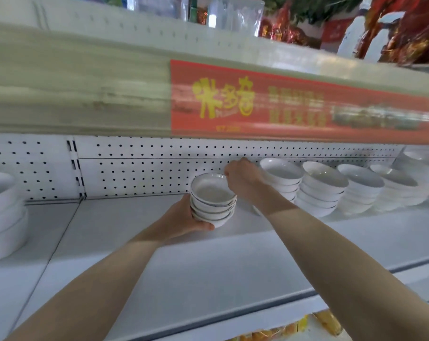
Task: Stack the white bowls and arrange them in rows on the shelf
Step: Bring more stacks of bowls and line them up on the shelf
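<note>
A small stack of white bowls with thin dark rims (pixel 212 201) is at the back middle of the white shelf (pixel 208 267). My left hand (pixel 184 219) cups the stack from the left and underneath. My right hand (pixel 243 179) pinches the right rim of the top bowl. To the right, several taller stacks of plain white bowls (pixel 324 190) stand in a row along the pegboard back wall; the nearest one is partly hidden behind my right hand.
Large white bowls (pixel 4 217) are stacked at the far left of the shelf. The upper shelf's front edge with a red label strip (pixel 270 102) hangs low overhead. Yellow packets (pixel 307 328) show on the shelf below.
</note>
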{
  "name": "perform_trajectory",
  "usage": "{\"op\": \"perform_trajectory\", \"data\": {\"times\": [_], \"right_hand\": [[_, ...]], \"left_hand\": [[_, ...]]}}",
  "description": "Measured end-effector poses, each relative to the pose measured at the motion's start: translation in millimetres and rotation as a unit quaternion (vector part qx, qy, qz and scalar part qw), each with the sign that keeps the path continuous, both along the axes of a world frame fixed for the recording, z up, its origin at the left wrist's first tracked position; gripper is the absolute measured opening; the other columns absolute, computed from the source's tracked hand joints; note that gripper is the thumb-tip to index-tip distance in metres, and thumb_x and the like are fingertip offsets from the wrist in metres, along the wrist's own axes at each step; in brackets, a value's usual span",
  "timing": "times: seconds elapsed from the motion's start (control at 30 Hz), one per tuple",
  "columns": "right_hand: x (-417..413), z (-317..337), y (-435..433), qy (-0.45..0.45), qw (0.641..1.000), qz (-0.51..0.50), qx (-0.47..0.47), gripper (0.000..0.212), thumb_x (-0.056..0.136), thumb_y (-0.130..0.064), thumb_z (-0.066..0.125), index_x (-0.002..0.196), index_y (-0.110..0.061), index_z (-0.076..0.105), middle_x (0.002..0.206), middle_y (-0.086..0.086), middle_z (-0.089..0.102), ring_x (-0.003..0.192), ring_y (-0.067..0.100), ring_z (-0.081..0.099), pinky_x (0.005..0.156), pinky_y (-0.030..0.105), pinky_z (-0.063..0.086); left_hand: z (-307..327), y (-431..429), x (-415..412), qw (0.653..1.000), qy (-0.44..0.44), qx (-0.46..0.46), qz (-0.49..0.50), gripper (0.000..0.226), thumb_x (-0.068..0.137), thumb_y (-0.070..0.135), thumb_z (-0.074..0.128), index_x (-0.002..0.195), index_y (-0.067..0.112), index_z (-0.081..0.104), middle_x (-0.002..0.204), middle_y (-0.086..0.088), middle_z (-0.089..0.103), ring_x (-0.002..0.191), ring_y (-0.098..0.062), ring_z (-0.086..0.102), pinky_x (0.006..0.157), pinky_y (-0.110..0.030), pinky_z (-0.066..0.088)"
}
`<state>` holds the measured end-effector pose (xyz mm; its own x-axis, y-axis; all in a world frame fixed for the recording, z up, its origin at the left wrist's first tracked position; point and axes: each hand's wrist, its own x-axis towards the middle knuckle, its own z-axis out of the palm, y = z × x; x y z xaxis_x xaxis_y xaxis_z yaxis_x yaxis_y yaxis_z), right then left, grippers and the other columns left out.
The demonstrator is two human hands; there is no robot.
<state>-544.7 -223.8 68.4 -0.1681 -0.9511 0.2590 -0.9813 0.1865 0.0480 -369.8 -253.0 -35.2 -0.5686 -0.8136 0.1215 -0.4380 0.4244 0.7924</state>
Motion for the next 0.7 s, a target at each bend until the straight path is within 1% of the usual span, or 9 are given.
{"op": "perform_trajectory", "data": {"times": [0.03,0.1,0.2,0.3,0.4,0.57,0.63,0.7], "right_hand": [[-4.8,0.3,-1.6,0.027,1.000,0.007,-0.002,0.035,0.088,-0.001,0.049,0.118,-0.010,0.063,0.117,0.016,0.061,0.117,0.033,0.052,0.092,0.034,0.041],[-13.1,-0.9,-4.1,0.066,0.997,0.029,-0.011,0.034,0.087,-0.002,0.051,0.116,-0.013,0.064,0.116,0.016,0.060,0.118,0.031,0.049,0.098,0.034,0.036],[-19.6,-1.9,-7.9,0.105,0.994,0.043,0.003,0.030,0.084,-0.003,0.053,0.107,-0.017,0.066,0.109,0.013,0.063,0.115,0.029,0.048,0.100,0.035,0.032],[-22.7,-3.4,-12.7,0.126,0.991,0.049,0.013,0.028,0.082,-0.002,0.054,0.102,-0.018,0.066,0.103,0.009,0.064,0.114,0.026,0.048,0.102,0.036,0.031],[-27.7,-5.4,-15.6,0.129,0.990,0.058,0.011,0.025,0.084,-0.005,0.055,0.101,-0.019,0.065,0.101,0.008,0.065,0.114,0.026,0.048,0.101,0.036,0.031],[-32.1,-8.7,-16.6,0.125,0.990,0.064,0.013,0.027,0.084,-0.005,0.054,0.107,-0.016,0.065,0.104,0.011,0.065,0.114,0.027,0.048,0.098,0.037,0.033],[-32.2,-8.3,-14.1,0.114,0.991,0.070,0.010,0.025,0.086,-0.005,0.053,0.107,-0.014,0.065,0.105,0.011,0.063,0.114,0.028,0.048,0.098,0.037,0.033],[-31.0,-5.5,-8.0,0.101,0.992,0.073,0.008,0.026,0.088,-0.004,0.051,0.108,-0.014,0.065,0.105,0.013,0.059,0.112,0.028,0.048,0.099,0.036,0.034]], "left_hand": [[-0.3,-1.0,-3.2,1.000,0.003,-0.001,0.002,0.087,0.055,0.038,0.091,0.129,0.033,0.046,0.113,0.024,0.064,0.105,0.007,0.058,0.093,-0.025,0.045],[-1.3,-3.4,-8.8,1.000,0.002,-0.001,0.006,0.089,0.055,0.038,0.091,0.131,0.033,0.044,0.115,0.023,0.063,0.107,0.005,0.058,0.095,-0.026,0.045],[-3.3,-9.8,-14.9,1.000,-0.009,-0.004,0.013,0.095,0.049,0.048,0.090,0.131,0.037,0.044,0.118,0.023,0.063,0.111,0.003,0.058,0.100,-0.032,0.047],[-4.3,-11.8,-17.7,1.000,-0.011,-0.003,0.015,0.096,0.049,0.049,0.089,0.132,0.041,0.042,0.119,0.027,0.063,0.112,0.007,0.056,0.101,-0.030,0.045],[-4.0,-9.0,-20.7,0.999,-0.010,-0.003,0.032,0.094,0.050,0.048,0.089,0.132,0.042,0.042,0.118,0.029,0.062,0.111,0.008,0.055,0.096,-0.026,0.044],[-4.2,1.2,-24.1,0.997,-0.019,-0.011,0.073,0.088,0.056,0.047,0.088,0.132,0.037,0.044,0.116,0.025,0.063,0.109,0.000,0.058,0.084,-0.018,0.040],[-2.8,5.4,-20.0,0.994,-0.021,0.001,0.103,0.088,0.056,0.048,0.087,0.132,0.032,0.045,0.116,0.020,0.063,0.109,-0.006,0.059,0.083,-0.021,0.042],[0.2,11.6,-11.3,0.991,-0.035,-0.002,0.128,0.098,0.056,0.056,0.084,0.139,0.025,0.042,0.125,0.011,0.061,0.116,-0.012,0.057,0.091,-0.027,0.043]]}}
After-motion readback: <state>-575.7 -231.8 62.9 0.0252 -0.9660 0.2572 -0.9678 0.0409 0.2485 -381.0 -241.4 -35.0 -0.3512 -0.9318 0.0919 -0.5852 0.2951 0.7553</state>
